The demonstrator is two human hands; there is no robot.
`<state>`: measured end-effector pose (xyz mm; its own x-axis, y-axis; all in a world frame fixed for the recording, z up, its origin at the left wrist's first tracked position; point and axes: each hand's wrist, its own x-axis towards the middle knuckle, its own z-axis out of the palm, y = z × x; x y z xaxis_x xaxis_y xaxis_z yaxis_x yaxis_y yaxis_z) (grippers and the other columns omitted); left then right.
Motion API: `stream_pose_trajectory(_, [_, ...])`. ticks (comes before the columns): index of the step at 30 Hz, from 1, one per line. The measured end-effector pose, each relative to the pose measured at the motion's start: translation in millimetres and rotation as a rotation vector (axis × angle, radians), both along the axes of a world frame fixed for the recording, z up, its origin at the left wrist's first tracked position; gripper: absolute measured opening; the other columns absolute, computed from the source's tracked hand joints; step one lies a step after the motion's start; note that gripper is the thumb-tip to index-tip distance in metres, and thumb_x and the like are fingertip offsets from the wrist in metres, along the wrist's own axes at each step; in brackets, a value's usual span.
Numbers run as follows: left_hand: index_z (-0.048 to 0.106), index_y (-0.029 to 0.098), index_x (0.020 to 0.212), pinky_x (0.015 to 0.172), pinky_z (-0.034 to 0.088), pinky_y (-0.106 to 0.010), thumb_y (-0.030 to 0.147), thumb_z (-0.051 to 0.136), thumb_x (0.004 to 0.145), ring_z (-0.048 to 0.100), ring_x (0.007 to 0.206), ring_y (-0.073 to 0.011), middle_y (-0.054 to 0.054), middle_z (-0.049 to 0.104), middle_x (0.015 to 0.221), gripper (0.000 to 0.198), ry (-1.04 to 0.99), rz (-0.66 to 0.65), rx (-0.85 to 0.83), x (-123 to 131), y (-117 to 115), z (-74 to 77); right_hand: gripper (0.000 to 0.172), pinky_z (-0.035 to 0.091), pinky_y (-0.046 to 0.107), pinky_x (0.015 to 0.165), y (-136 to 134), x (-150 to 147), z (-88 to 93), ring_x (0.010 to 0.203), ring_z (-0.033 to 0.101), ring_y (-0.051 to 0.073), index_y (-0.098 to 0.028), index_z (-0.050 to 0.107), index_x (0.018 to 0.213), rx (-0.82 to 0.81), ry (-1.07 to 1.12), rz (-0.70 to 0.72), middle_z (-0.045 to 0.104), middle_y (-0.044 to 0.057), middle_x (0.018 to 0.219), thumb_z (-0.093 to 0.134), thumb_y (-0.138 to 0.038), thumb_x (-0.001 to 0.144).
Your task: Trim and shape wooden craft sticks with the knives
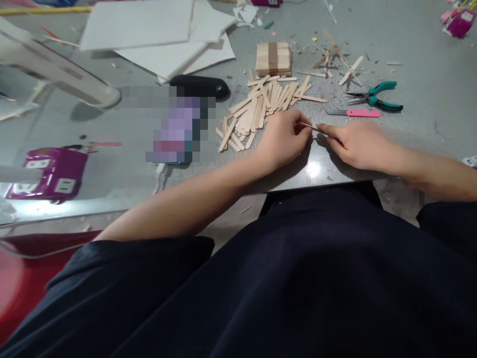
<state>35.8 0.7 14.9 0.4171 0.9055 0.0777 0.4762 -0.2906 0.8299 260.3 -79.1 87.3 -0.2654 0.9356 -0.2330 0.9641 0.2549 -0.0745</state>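
Observation:
Between my two hands runs a thin wooden craft stick [315, 129], seen nearly edge-on just above the table. My left hand [286, 136] pinches one end of it between thumb and fingers. The other end sits in the closed fingers of my right hand [359, 142]. A loose heap of craft sticks [261, 107] lies just beyond my left hand. Past my right hand rest a pink-handled craft knife [363, 113] and needle-nose pliers [376, 97] with teal and black handles.
A banded bundle of craft sticks [264, 57] stands behind the heap, with joined sticks [331, 54] to its right. Further left are a black case [201, 87], a blurred phone [173, 132] on a cable, white boards [137, 25], a purple socket block [55, 171] and a pale lamp-like arm [63, 69].

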Motion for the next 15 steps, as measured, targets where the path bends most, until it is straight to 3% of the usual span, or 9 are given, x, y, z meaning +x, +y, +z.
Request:
stream_pose_trajectory(2, [0.080,0.024,0.103,0.112,0.066,-0.044,0.023,0.074,0.108,0.086,0.110,-0.0290,-0.010,0.091,0.107,0.008,0.192,-0.028,0.098,-3,1,8.5,0.070,0.056,0.046,0.101,-1,-2,3.8,0.122,0.089,0.043,-0.023,0.062,0.197,-0.020,-0.063,0.003,0.096,0.022,0.140,0.036,-0.048,0.138])
stream_pose_trajectory(5, [0.081,0.023,0.097,0.117,0.063,-0.046,0.033,0.068,0.114,0.085,0.118,-0.0333,-0.014,0.091,0.108,0.024,0.428,-0.059,0.132,-1,-1,21.5,0.074,0.052,0.047,0.092,-2,-3,8.0,0.122,0.090,0.047,-0.025,0.053,0.204,-0.036,-0.151,0.030,0.095,0.025,0.144,0.031,-0.047,0.137])
stream_pose_trajectory(10, [0.091,0.017,0.110,0.118,0.063,-0.051,0.031,0.050,0.122,0.087,0.128,-0.0403,-0.024,0.094,0.128,0.045,0.690,-0.105,0.073,10,-12,45.8,0.073,0.051,0.047,0.094,0,-1,3.1,0.123,0.089,0.050,-0.008,0.067,0.181,0.005,-0.165,0.025,0.094,0.030,0.136,0.035,-0.056,0.136])
stream_pose_trajectory(15, [0.095,0.014,0.129,0.116,0.063,-0.052,0.034,0.043,0.125,0.086,0.131,-0.0420,-0.026,0.093,0.138,0.056,0.829,-0.131,0.062,13,-19,56.7,0.074,0.051,0.047,0.098,4,3,-3.6,0.126,0.088,0.049,-0.012,0.075,0.168,-0.012,-0.185,0.039,0.094,0.029,0.139,0.032,-0.064,0.137])
